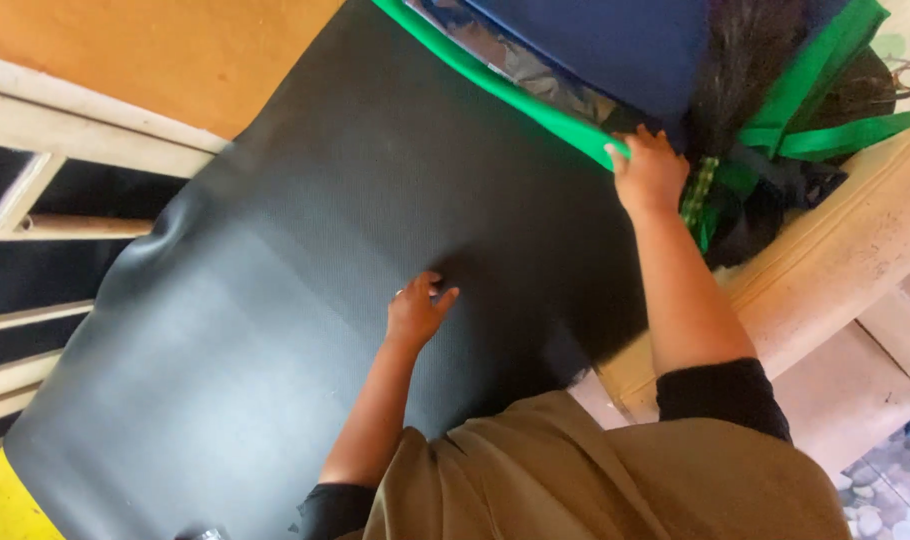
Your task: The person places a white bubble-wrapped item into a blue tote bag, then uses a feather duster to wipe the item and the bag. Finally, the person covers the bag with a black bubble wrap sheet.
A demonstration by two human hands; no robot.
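Left hand [418, 312] pinched shut on a small tool at mid black sheet [275, 330], right hand [648, 172] gripping the sheet's far green edge [515, 95]; keep that edge pinned taut, I'd say.

I am in what looks like a small sewing or upholstery workshop rather than a home room. A broad sheet of black textured leatherette [305, 300] is spread over my table [835, 270], with green-edged fabric [515, 95], navy cloth [615, 45] and green straps [825, 110] heaped at its far end. Wooden slats [45, 160], an orange wall [175, 50] and a pebble floor [890, 490] surround it.
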